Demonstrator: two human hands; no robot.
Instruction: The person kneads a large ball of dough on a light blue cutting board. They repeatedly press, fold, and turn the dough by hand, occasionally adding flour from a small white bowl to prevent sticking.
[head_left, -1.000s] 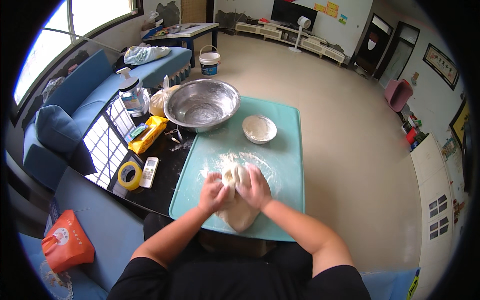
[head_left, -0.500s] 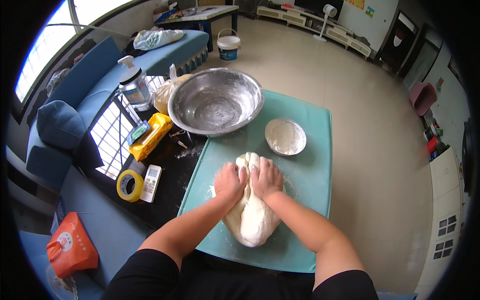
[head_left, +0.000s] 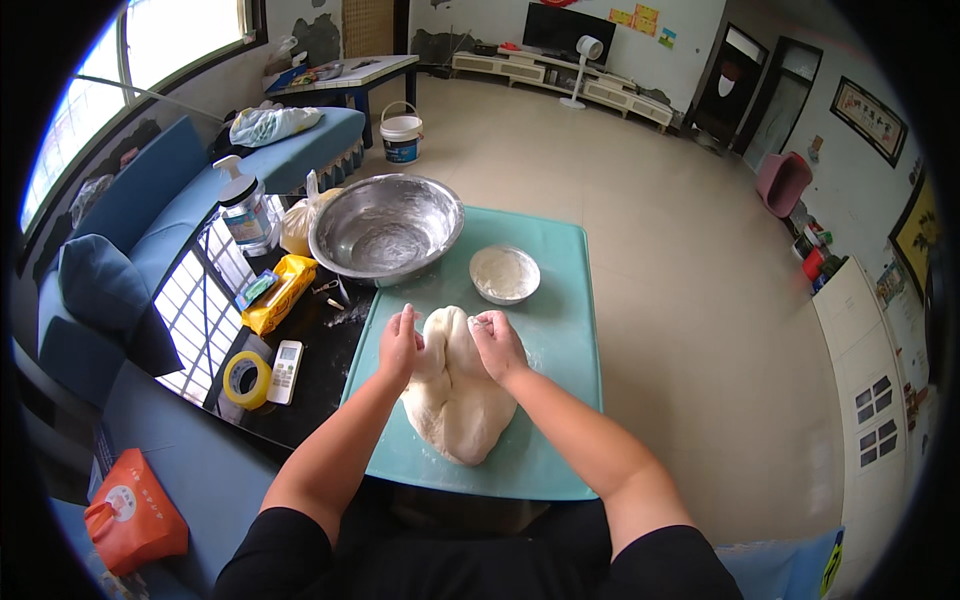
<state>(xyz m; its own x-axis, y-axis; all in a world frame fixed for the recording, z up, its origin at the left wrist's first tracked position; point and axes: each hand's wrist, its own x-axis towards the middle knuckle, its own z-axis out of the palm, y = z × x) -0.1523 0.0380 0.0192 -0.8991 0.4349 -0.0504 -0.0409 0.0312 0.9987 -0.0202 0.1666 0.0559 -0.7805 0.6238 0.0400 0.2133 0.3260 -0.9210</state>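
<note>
A large pale lump of dough (head_left: 458,410) lies on a green mat, folded, with a crease down its far half. My left hand (head_left: 400,345) is at the dough's far left edge, fingers curled in against it. At the far right edge, my right hand (head_left: 499,347) pinches the dough between thumb and fingers. Just beyond the dough stands a small metal bowl (head_left: 505,274) of white flour. Farther back and left, a wide steel basin (head_left: 385,228) has flour smeared inside it.
The green mat (head_left: 560,400) covers part of a black glossy table (head_left: 325,375). On the left lie a yellow tape roll (head_left: 247,379), a white remote (head_left: 286,372) and a yellow packet (head_left: 280,294); a pump bottle (head_left: 246,210) stands behind. A blue sofa (head_left: 180,430) borders the table.
Both hands have moved from pressing on top of the dough to its far side edges, wider apart. The dough's far end looks broader. The view has tilted up, showing more of the room.
</note>
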